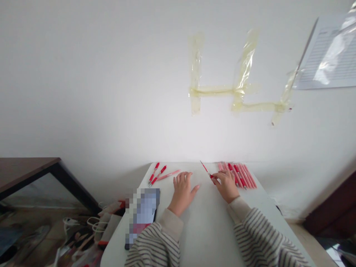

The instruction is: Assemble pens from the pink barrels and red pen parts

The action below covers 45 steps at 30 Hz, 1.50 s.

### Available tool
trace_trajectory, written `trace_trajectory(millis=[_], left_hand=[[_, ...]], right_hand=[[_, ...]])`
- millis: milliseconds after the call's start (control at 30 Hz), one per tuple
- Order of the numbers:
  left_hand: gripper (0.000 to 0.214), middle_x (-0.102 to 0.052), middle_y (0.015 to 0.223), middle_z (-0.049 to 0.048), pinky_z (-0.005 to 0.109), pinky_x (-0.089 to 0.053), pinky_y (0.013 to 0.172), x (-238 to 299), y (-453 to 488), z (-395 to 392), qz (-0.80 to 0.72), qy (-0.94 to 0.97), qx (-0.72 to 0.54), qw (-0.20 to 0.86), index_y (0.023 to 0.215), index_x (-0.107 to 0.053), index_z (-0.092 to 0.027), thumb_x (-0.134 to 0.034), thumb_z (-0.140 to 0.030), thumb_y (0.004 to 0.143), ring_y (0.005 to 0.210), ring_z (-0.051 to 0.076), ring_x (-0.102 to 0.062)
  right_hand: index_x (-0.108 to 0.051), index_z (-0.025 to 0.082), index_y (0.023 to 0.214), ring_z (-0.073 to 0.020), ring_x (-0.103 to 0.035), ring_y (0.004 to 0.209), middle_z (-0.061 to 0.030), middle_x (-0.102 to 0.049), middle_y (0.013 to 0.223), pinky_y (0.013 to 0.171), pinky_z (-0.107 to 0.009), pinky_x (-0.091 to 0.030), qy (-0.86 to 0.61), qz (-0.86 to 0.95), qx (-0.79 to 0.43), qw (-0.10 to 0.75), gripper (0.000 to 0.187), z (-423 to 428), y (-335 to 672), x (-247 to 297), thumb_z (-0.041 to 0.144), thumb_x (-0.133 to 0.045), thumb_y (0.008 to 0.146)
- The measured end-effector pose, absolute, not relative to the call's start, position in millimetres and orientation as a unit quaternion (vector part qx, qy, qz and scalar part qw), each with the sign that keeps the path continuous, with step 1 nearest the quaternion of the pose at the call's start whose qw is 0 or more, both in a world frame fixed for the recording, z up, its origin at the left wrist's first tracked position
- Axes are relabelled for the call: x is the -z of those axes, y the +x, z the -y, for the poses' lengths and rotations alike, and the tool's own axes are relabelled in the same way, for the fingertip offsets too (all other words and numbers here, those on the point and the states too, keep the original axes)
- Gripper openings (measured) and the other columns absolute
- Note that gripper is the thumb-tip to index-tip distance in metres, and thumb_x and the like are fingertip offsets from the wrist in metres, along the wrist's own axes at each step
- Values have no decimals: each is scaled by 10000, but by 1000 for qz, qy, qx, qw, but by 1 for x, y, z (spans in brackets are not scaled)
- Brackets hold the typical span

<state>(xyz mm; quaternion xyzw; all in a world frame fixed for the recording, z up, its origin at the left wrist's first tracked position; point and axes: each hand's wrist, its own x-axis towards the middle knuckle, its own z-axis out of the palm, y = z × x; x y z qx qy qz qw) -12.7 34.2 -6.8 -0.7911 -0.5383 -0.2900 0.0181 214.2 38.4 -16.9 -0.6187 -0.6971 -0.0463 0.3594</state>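
Observation:
My right hand (226, 181) pinches a thin red pen refill (205, 167) between thumb and fingers, its narrow tip slanting up to the left. A red piece shows at the fingertips; how it joins the refill is too small to tell. Fingers spread and holding nothing, my left hand (182, 191) hovers at or just over the white table. Beside it at the far left lie two red-and-clear pens (158, 175) and a pink pen barrel (168, 175). A row of pink barrels and red pens (244, 176) lies close to the right of my right hand.
A phone or tablet (144, 215), partly blurred out, lies on the left of the white table (208, 230). The wall (125, 92) with yellowed tape (214, 91) rises behind the table. Bags and clutter (86, 233) sit on the floor below a dark desk (30, 167).

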Motion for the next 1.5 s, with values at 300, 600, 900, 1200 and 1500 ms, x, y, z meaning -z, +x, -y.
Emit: trace_trajectory(millis=[300, 600, 900, 1200, 1500], left_hand=[[538, -529, 1398, 108, 676, -289, 1147, 5, -33, -18, 581, -794, 177, 37, 1213, -563, -234, -797, -360, 745, 1366, 330, -423], [205, -606, 1302, 83, 647, -380, 1086, -12, -46, 20, 610, -763, 193, 93, 1085, -641, -238, -579, -183, 898, 1265, 304, -516], [307, -584, 1340, 122, 657, -342, 1121, 18, -6, 42, 607, -746, 242, 132, 1197, -634, -218, -438, -267, 965, 1337, 328, -453], [316, -569, 1330, 119, 642, -316, 1142, 18, 1, -1, 583, -769, 234, 121, 1217, -605, -221, -420, -302, 975, 1342, 319, -425], [269, -615, 1218, 99, 557, -390, 1091, -35, -8, -35, 553, -786, 260, 91, 1163, -619, -213, -444, -278, 969, 1184, 266, -515]], right_hand=[[-763, 245, 915, -279, -563, 1102, -79, -709, 1022, 1031, -477, -355, -629, 671, 19, 391, 151, -40, 214, 19, 301, -628, 878], [-762, 234, 932, -284, -565, 1099, -83, -723, 1009, 1044, -490, -341, -620, 674, 15, 401, 163, -42, 214, 21, 317, -630, 882], [-761, 237, 915, -283, -572, 1072, -79, -740, 978, 1038, -483, -338, -608, 682, 42, 405, 197, -42, 214, 22, 342, -595, 899], [-764, 237, 914, -277, -574, 1068, -83, -737, 991, 1030, -477, -344, -605, 682, 50, 407, 221, -42, 214, 24, 348, -572, 914], [-763, 243, 925, -281, -565, 1087, -79, -740, 969, 1012, -475, -353, -604, 686, 34, 405, 216, -43, 215, 25, 346, -573, 915]])
